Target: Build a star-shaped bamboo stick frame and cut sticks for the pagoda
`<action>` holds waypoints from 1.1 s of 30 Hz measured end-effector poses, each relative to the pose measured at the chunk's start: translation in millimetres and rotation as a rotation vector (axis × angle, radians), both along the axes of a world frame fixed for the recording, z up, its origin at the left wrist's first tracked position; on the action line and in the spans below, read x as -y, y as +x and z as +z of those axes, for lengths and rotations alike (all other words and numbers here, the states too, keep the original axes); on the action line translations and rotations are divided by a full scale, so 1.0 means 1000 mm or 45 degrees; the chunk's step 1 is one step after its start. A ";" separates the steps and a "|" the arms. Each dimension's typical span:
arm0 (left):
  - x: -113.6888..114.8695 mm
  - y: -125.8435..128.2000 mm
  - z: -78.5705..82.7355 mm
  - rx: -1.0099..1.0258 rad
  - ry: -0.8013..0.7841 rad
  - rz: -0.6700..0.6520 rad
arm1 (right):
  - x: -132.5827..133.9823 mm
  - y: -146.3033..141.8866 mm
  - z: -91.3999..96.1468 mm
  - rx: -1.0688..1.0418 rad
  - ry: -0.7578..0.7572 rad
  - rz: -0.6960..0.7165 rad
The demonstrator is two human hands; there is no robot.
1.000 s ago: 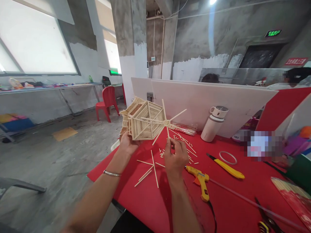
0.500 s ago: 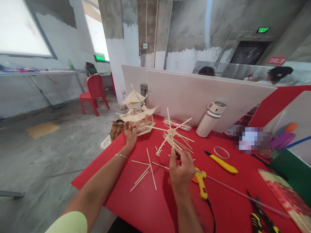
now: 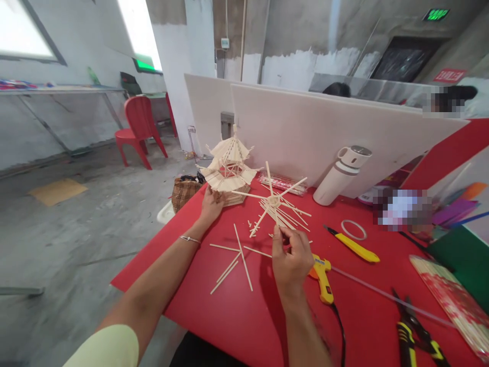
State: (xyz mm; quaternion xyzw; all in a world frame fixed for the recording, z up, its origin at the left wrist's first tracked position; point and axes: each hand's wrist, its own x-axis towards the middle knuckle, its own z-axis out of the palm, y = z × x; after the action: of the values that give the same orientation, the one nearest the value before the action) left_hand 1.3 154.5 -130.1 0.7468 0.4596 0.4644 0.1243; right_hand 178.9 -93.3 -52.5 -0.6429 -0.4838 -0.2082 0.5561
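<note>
A pavilion model (image 3: 229, 173) of thin wooden sticks, with two tiers of roof, stands at the far left of the red table. My left hand (image 3: 212, 205) is closed on the near left edge of its base; some fingertips are hidden behind it. My right hand (image 3: 292, 252) pinches one spoke of a stick frame (image 3: 274, 201), a small ring with several sticks radiating from it. The frame is held above loose sticks (image 3: 282, 220) and short cut pieces. More loose sticks (image 3: 239, 251) lie between my two arms.
A yellow glue gun (image 3: 324, 278) lies by my right wrist. Beyond it are a yellow utility knife (image 3: 355, 245), a clear ring (image 3: 353, 230), pliers (image 3: 414, 326) and a packet of sticks (image 3: 451, 300). A white bottle (image 3: 342, 176) stands before a white board (image 3: 290, 132).
The pavilion model has been turned and now stands more upright, with my left hand still at its base. My right hand keeps its pinch on the frame. The camera view has tilted down slightly.
</note>
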 end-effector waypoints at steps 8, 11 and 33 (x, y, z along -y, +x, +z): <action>0.068 -0.042 0.014 0.093 -0.080 0.198 | 0.008 0.007 0.003 -0.017 -0.047 -0.067; 0.092 -0.050 0.022 0.084 -0.021 0.182 | 0.009 0.010 0.003 -0.009 -0.071 -0.078; 0.140 -0.036 0.049 -0.386 0.084 -0.860 | 0.018 0.027 -0.003 -0.047 -0.331 -0.110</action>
State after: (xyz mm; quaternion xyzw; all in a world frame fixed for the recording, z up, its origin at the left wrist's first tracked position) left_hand -34.2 14.9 -81.5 0.9202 0.1853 0.2959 0.1770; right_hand 206.3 -111.7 -55.4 -0.7335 -0.4683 -0.1555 0.4674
